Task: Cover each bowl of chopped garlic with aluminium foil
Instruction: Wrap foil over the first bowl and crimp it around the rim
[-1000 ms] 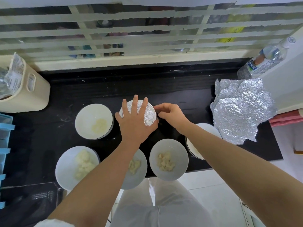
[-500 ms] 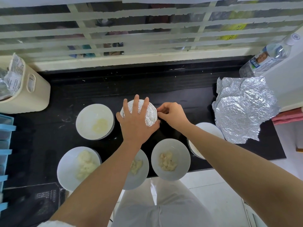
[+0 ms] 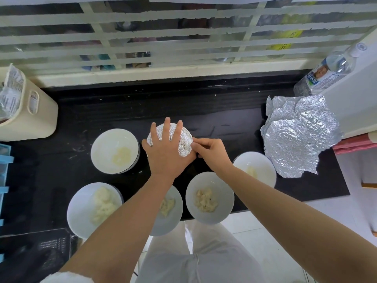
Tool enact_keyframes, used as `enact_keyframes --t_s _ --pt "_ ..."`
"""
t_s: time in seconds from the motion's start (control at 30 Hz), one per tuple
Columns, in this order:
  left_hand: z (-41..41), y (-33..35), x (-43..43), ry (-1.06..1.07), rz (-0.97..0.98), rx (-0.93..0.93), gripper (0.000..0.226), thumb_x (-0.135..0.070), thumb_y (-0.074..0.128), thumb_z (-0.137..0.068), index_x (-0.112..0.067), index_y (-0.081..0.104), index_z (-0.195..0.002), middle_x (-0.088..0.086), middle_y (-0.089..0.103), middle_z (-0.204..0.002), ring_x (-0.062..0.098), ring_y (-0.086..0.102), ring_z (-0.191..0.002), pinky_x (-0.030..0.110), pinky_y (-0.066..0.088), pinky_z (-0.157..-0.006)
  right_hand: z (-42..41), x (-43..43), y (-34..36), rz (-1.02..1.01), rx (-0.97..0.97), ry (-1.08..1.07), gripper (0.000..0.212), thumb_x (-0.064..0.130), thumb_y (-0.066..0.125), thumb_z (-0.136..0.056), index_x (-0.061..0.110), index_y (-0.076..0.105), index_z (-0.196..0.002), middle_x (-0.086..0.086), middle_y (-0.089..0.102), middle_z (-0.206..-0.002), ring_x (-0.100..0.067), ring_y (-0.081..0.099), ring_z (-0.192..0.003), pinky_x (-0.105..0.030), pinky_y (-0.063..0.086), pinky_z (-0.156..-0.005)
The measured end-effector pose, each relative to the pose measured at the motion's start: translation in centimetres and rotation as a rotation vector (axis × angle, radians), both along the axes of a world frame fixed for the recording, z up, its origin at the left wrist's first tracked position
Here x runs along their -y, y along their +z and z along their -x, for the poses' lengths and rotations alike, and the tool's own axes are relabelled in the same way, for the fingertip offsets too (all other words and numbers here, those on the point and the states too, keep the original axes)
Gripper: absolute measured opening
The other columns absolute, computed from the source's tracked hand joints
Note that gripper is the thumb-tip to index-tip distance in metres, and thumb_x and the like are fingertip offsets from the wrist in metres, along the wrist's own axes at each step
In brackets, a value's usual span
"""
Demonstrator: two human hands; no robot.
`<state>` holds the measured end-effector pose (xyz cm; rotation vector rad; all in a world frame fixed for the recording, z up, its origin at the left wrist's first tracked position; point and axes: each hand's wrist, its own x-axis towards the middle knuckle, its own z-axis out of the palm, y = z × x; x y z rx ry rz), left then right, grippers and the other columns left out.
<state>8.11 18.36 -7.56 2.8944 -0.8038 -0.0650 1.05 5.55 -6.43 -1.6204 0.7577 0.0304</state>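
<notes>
Black surface (image 3: 224, 119) is carrying a round bowl wrapped in crinkled silver aluminium foil (image 3: 184, 140) at its middle. Left hand (image 3: 167, 154) is pressing flat on top, grip apart. Right hand (image 3: 210, 153) is pinching the foil's right rim, grip clamped there. Foil is hiding the contents, and the left forearm is cutting off a white bowl (image 3: 175, 219) nearer than the wrapped one.

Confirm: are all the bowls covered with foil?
No, only the foil-wrapped bowl under the left hand is covered; the open bowl left of it shows bare garlic.

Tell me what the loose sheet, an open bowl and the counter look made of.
Loose sheet: thin aluminium foil, bright silver, crinkled all over.
Open bowl: white, smooth and glossy; ceramic or melamine, cannot tell which.
Counter: black, faintly reflective, probably polished stone.
</notes>
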Motion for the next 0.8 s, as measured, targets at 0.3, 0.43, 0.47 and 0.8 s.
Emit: enact_keyframes --t_s 0.3,0.43,0.47,0.8 --pt "0.4 1.2 0.3 0.154 -0.001 -0.147 0.109 -0.091 0.033 -0.07 -0.027 0.015 -0.156 0.005 0.012 -0.164 0.04 0.013 -0.147 0.065 0.028 -0.103 -2.9 1.4 0.5 0.121 -0.07 0.137 0.024 0.011 0.061 -0.091 0.017 0.075 -0.109 0.0 0.075 -0.095 -0.012 0.069 -0.081 -0.032 0.056 -0.084" --pt "1.4 1.8 0.9 0.236 -0.004 -0.197 0.117 -0.089 0.045 -0.07 -0.018 0.01 -0.157 0.014 0.01 -0.164 0.041 0.006 -0.149 0.063 0.017 -0.112 -4.6 2.3 0.8 0.168 -0.137 0.211 0.023 0.015 0.058 -0.094 0.022 0.074 -0.108 0.002 0.075 -0.095 -0.033 0.068 -0.089 -0.042 0.058 -0.084" --pt "1.4 1.9 1.0 0.237 -0.002 -0.186 0.12 -0.09 0.047 -0.069 -0.015 0.012 -0.157 0.017 0.01 -0.163 0.041 0.004 -0.15 0.062 0.017 -0.113 -4.8 2.4 0.8 0.17 -0.147 0.228 0.022 0.016 0.058 -0.094 0.023 0.074 -0.107 0.001 0.075 -0.096 -0.035 0.067 -0.094 -0.044 0.057 -0.086" --pt "1.1 0.2 0.1 0.035 -0.062 -0.078 0.109 -0.084 0.046 -0.071 -0.021 0.016 -0.155 0.006 0.018 -0.162 0.039 0.018 -0.147 0.062 0.035 -0.103 -3.7 2.7 0.7 0.144 -0.08 0.232 0.024 0.018 0.055 -0.097 0.021 0.072 -0.113 0.008 0.071 -0.104 -0.009 0.066 -0.098 -0.029 0.054 -0.092"
